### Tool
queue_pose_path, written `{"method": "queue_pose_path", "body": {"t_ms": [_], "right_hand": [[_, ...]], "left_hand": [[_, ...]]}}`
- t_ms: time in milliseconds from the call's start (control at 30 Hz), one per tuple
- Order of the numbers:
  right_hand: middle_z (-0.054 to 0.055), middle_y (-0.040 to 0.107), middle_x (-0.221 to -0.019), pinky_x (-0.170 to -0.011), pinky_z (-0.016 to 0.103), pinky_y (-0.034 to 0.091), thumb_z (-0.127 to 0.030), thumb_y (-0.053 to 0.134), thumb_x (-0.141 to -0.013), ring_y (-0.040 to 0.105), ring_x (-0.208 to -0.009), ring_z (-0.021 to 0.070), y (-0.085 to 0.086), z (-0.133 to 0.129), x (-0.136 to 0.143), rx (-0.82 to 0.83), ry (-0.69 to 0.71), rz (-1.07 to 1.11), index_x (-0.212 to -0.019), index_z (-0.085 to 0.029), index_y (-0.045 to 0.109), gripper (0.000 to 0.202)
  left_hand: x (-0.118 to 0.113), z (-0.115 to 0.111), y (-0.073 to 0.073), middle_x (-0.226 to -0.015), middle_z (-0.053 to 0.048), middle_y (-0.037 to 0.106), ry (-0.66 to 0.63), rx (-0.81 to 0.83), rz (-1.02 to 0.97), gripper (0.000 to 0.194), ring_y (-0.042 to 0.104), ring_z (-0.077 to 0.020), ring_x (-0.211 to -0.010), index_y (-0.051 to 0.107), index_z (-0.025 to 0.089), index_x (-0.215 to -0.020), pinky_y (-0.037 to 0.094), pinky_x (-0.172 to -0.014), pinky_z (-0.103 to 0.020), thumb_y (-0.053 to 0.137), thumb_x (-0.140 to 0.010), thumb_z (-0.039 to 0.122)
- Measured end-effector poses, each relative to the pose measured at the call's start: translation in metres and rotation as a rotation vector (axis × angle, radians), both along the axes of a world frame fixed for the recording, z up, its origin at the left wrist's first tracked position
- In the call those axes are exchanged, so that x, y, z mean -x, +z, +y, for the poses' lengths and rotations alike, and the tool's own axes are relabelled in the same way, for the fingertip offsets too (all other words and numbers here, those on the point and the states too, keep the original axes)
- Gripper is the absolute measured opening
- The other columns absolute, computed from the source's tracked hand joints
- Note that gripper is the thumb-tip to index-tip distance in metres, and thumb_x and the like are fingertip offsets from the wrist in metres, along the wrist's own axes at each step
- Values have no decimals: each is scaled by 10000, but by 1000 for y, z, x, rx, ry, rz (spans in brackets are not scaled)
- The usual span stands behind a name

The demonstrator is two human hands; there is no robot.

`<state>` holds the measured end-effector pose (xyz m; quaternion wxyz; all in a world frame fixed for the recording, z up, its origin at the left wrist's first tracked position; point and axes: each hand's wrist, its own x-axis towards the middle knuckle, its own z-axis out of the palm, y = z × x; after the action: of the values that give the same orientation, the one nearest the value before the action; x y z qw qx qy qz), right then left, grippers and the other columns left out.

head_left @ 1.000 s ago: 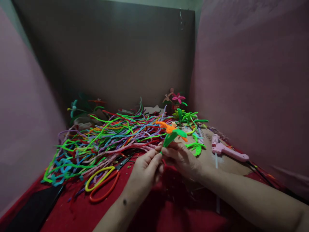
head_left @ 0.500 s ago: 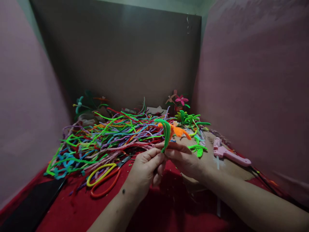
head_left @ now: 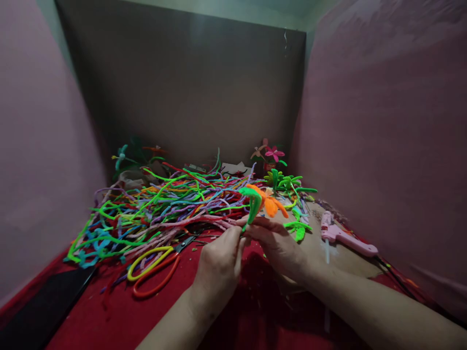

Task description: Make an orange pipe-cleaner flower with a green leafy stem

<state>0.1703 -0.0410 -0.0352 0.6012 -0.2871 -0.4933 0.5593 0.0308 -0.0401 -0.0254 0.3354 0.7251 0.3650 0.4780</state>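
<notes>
An orange pipe-cleaner flower [head_left: 270, 203] with a green leaf [head_left: 252, 204] beside it rises above my two hands, tilted to the right. My left hand [head_left: 221, 257] is closed around the base of the green leaf and stem, its knuckles turned up. From the right, my right hand [head_left: 275, 243] pinches the same piece just below the flower. The fingertips of both hands meet there and hide the lower stem.
Many coloured pipe cleaners [head_left: 175, 199] are heaped at left and centre. Scissors [head_left: 155, 272] lie in front of them. At right, a pink glue gun [head_left: 346, 237] rests on cardboard [head_left: 314, 248], near green leaf pieces [head_left: 299, 228]. A black flat object [head_left: 47, 301] lies at left.
My left hand has rolled over and shifted slightly left and down, its fingers now more hidden. The flower and leaf have turned, showing more of the orange petals.
</notes>
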Motion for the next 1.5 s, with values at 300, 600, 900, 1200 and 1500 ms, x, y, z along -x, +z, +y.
{"method": "queue_pose_path", "body": {"t_ms": [300,600,900,1200,1500], "right_hand": [[31,666,-778,-776,327,420,-258,671,-690,555,-751,173,7,3,-4,-23,125,-34,-893,-187,714,219],[17,662,-719,-632,274,424,-265,746,-604,499,-578,111,7,3,-7,40,258,82,-820,-214,724,222],[17,649,-772,-621,260,425,-184,730,-603,531,-613,117,3,4,-5,38,195,170,-715,-205,724,115],[6,646,-759,-717,294,425,-245,685,-701,544,-694,142,-1,3,-2,3,108,4,-897,-223,698,197],[7,628,-653,-728,292,421,-217,649,-703,541,-639,131,7,5,-9,4,217,15,-867,-177,716,182]], "left_hand": [[-3,-1,9,-419,93,387,-171,499,-212,222,301,-55,-290,617,179,-918,241,-316,-173,544,-787,342],[6,0,8,-421,83,454,-574,827,-486,121,220,-12,-249,567,167,-723,260,-247,-138,613,-758,274],[2,-4,12,-463,46,459,-391,538,-239,213,311,-44,-311,571,172,-628,270,-332,-179,550,-792,307],[-5,0,5,-473,49,461,-119,356,-220,205,381,-62,-353,536,178,-609,283,-364,-178,526,-788,278],[1,2,5,-445,83,421,-574,861,-582,146,187,-6,-287,563,154,-735,209,-282,-128,555,-810,280]]}}
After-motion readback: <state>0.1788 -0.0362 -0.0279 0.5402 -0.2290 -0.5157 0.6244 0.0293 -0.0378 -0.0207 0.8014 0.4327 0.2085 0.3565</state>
